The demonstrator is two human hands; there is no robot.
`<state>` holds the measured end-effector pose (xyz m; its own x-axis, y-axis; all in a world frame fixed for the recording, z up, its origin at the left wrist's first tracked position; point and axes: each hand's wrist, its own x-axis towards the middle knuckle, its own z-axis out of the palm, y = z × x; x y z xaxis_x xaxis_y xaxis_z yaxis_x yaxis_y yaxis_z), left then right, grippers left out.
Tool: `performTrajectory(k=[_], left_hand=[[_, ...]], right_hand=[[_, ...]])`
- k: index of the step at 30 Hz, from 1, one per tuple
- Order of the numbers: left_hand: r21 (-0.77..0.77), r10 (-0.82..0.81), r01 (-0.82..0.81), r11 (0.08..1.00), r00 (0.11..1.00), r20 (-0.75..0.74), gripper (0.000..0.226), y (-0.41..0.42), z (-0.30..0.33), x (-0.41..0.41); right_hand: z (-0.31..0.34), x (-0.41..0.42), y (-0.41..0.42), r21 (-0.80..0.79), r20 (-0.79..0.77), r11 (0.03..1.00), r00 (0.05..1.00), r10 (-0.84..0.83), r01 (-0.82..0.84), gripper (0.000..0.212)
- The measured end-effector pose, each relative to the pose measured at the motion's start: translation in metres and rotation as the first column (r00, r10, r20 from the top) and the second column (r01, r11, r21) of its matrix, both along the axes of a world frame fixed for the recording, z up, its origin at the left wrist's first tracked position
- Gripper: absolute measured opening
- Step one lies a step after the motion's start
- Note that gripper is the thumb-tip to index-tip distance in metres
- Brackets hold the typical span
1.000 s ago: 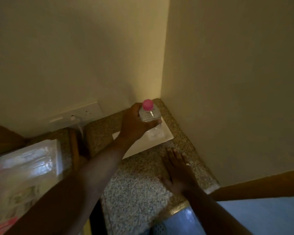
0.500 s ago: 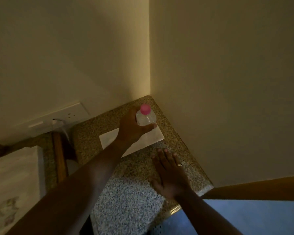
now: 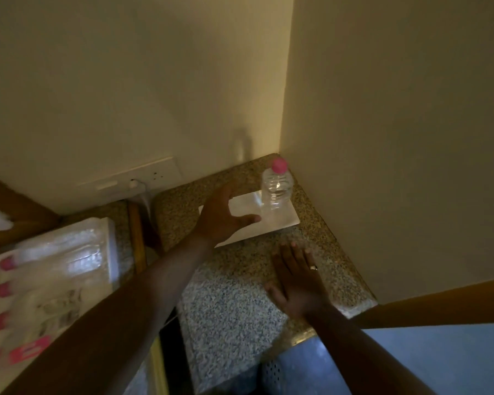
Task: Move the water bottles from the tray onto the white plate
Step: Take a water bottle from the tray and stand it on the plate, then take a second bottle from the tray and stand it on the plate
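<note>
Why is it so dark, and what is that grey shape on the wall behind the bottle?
In the head view the light is dim and yellowish; the grey shape is the shadow of the bottle, which stands on the white plate; the pack of bottles at the left looks smeared by blur and glare.

The bottle [image 3: 277, 188] stands in the corner, two walls [image 3: 397, 138] close behind and right of it. The white plate [image 3: 248, 223] lies bare to its left, and bare bench [image 3: 234, 303] stretches in front.
</note>
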<state>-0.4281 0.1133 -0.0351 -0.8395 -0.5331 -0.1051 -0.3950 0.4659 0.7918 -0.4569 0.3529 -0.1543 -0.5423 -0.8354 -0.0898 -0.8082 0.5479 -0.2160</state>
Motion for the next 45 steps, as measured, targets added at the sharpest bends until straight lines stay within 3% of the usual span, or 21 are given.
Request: performTrajectory(k=[4, 7, 19, 24, 32, 37, 40, 45], left_hand=[[-0.129, 0.002, 0.016, 0.992, 0.99, 0.141, 0.091, -0.022, 0.004, 0.06], [-0.063, 0.037, -0.032, 0.997, 0.996, 0.076, 0.088, -0.039, 0.011, 0.126], [-0.286, 0.224, -0.176, 0.942, 0.964, 0.142, 0.084, -0.079, 0.003, 0.345], [-0.468, 0.122, 0.028, 0.883, 0.95, 0.288, 0.077, -0.096, 0.001, 0.363], [-0.463, -0.005, 0.191, 0.866, 0.928, 0.373, 0.072, -0.106, 0.0, 0.362], [-0.479, -0.002, 0.18, 0.859, 0.937, 0.348, 0.074, -0.107, -0.001, 0.373], [-0.501, 0.108, 0.094, 0.86, 0.927, 0.359, 0.078, -0.113, -0.003, 0.391], [-0.367, 0.211, -0.073, 0.927, 0.913, 0.35, 0.08, -0.126, -0.011, 0.415]], right_hand=[[0.006, 0.039, -0.029, -0.013, 0.052, 0.999, 0.998, 0.047, -0.047, 0.073], [0.008, 0.068, -0.049, -0.021, 0.043, 0.996, 0.995, 0.087, -0.087, 0.069], [0.006, 0.124, -0.077, 0.014, 0.007, 0.995, 0.995, 0.102, -0.102, 0.071], [0.007, 0.137, -0.082, 0.049, -0.011, 0.996, 0.997, 0.078, -0.078, 0.074], [0.013, 0.151, -0.084, 0.047, -0.008, 0.997, 0.998, 0.065, -0.064, 0.076], [0.016, 0.156, -0.087, 0.051, 0.0, 0.998, 0.999, 0.048, -0.048, 0.079], [0.017, 0.156, -0.088, 0.051, 0.011, 0.998, 0.999, 0.042, -0.042, 0.079], [0.018, 0.157, -0.088, 0.073, 0.022, 0.997, 0.999, 0.039, -0.04, 0.08]])
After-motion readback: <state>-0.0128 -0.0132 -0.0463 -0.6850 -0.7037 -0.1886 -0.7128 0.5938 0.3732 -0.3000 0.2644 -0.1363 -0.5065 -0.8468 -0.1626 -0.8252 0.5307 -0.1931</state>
